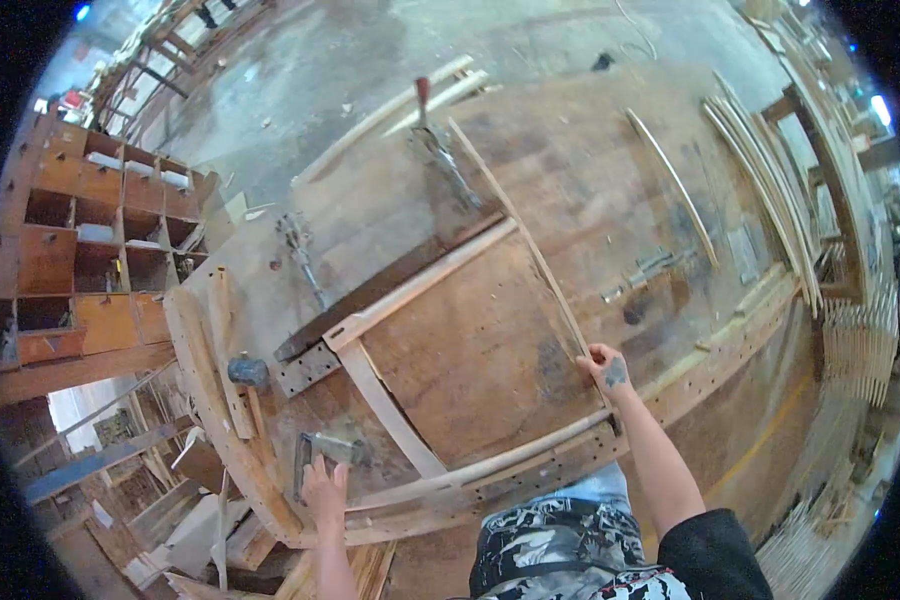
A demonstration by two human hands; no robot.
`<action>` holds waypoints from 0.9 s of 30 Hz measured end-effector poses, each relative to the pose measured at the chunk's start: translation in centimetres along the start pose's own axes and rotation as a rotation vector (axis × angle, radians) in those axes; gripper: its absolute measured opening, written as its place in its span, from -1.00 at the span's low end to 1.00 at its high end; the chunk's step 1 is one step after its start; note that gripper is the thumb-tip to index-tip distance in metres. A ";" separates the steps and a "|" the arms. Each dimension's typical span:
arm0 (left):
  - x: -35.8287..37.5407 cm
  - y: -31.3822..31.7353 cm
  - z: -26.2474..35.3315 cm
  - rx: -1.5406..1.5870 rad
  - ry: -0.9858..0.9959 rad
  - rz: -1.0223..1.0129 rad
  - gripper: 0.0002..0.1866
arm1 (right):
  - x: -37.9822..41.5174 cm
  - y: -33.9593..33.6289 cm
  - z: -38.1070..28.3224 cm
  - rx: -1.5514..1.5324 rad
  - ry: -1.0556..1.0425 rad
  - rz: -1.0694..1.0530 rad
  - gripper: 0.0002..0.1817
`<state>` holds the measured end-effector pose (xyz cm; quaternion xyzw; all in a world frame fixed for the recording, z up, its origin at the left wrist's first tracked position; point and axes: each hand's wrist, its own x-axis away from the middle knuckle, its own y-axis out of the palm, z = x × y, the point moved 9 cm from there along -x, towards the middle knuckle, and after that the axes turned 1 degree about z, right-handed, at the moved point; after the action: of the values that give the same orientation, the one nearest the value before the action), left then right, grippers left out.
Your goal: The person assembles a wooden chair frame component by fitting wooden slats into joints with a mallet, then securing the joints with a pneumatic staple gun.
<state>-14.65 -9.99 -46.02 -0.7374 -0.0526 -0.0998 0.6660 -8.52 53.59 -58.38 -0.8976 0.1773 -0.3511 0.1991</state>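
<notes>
My left hand (324, 490) is at the near left of the workbench, thumb and fingers apart. It is beside a metal clamp-like tool (336, 446); whether the fingertips touch it is hard to see. My right hand (605, 368) is closed around a long thin wooden strip (540, 258) near its closer end. This strip runs along the right side of a wooden frame laid flat. A pale rail (425, 283) forms the frame's far side, a wider slat (388, 405) its left side, and a strip (510, 453) its near side.
A dark bar (395, 285) lies behind the frame, with clamps (305, 262) around it. A mallet (248, 371) rests at the bench's left. Another clamp (650, 275) and loose strips (675, 185) are on the right. Wooden pigeonholes (95, 235) stand at left.
</notes>
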 end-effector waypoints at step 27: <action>-17.7 -2.2 9.0 1.385 -0.236 0.142 -0.55 | -0.5 0.4 1.3 0.041 0.027 0.049 -0.61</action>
<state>-31.62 0.14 -48.54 -0.1515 -0.1277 0.0811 0.9768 -8.03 53.78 -59.71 -0.8838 0.1949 -0.3618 0.2236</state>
